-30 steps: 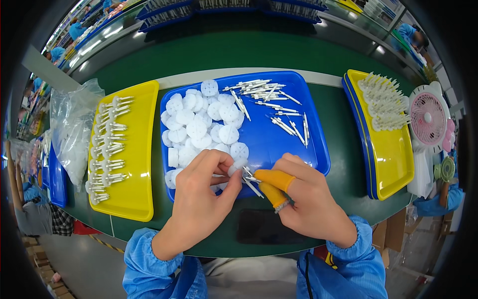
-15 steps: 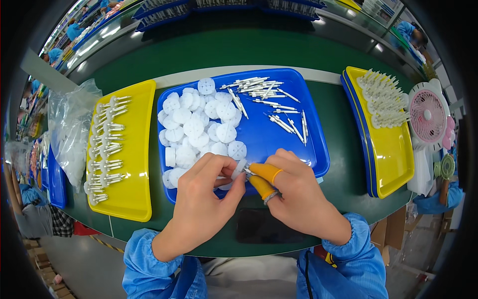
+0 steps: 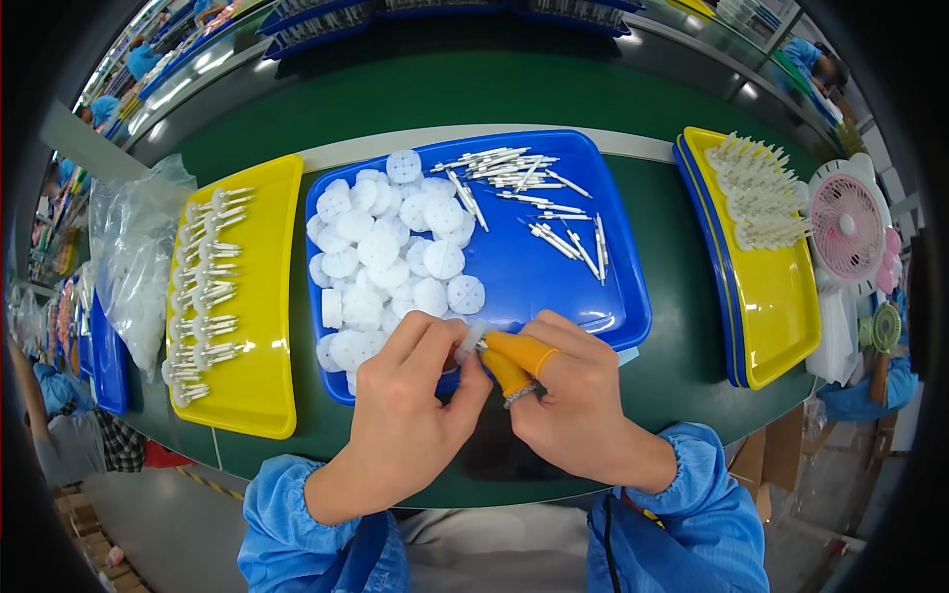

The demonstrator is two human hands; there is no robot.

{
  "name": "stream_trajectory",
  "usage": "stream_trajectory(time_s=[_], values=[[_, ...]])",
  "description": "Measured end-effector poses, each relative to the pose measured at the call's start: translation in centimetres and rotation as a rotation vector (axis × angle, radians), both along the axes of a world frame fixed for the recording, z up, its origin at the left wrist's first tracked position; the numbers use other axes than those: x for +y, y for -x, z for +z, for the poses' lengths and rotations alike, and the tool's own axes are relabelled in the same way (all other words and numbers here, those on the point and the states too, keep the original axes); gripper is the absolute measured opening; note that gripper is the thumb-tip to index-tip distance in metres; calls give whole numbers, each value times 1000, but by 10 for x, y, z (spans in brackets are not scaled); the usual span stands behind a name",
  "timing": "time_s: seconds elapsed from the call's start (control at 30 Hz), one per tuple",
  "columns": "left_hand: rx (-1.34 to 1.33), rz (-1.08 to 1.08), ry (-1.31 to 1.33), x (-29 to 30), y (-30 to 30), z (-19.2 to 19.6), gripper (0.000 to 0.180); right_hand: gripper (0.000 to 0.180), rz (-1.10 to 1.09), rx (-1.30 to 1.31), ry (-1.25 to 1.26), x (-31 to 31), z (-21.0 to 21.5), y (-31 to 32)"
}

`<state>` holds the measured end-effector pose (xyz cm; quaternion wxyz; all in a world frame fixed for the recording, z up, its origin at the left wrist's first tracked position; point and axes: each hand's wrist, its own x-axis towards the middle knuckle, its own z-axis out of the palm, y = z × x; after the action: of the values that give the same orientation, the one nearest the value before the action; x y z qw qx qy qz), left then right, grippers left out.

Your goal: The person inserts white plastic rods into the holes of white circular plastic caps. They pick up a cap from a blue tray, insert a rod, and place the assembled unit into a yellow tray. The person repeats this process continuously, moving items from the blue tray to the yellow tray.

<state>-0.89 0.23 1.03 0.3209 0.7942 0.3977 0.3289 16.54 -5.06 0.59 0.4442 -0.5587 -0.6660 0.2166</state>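
Observation:
My left hand (image 3: 410,405) pinches a white round plastic disc (image 3: 471,342) on edge, over the front rim of the blue tray (image 3: 544,306). Yellow finger cots cover the thumb and forefinger of my right hand (image 3: 568,400). Those two fingers are closed on a thin white rod, its end pressed at the disc's face; most of the rod is hidden. Left of centre in the tray lies a heap of similar discs (image 3: 381,247), each with small holes. Loose thin white rods (image 3: 509,170) lie across the tray's back and right side.
At left, a yellow tray (image 3: 267,376) bears rows of discs with rods in them, beside a clear plastic bag (image 3: 133,267). Another yellow tray (image 3: 776,341) at right holds more, stacked on blue trays. A pink and white fan (image 3: 847,222) stands beyond. Something dark and flat (image 3: 504,460) lies before me.
Both hands have shifted slightly left, and the yellow-covered fingers have come closer to the disc. Less of the rod shows between them now. The whole view has moved a little.

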Motion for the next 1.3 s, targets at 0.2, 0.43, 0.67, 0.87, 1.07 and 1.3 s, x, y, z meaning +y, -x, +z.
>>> stream_trajectory(time_s=[0.2, 0.43, 0.67, 0.87, 1.07, 1.3], values=[[6, 67, -15, 2, -4, 3, 17, 19, -60, -148, -17, 25, 3, -33], [-59, 33, 97, 9, 0, 8, 19, 17, -342, -737, 152, 43, -13, -76], [-165, 97, 341, 13, 2, 15, 14, 21, -226, -370, 191, 21, 3, -65], [-156, 41, 327, 12, 4, 9, 14, 42, 196, -32, 127, 1, 27, -37], [-133, 6, 217, 12, 2, 10, 14, 53, 264, -184, 78, 3, 23, -41], [-125, 56, 188, 11, 0, 9, 14, 52, 226, -284, 113, 7, 19, -45]])
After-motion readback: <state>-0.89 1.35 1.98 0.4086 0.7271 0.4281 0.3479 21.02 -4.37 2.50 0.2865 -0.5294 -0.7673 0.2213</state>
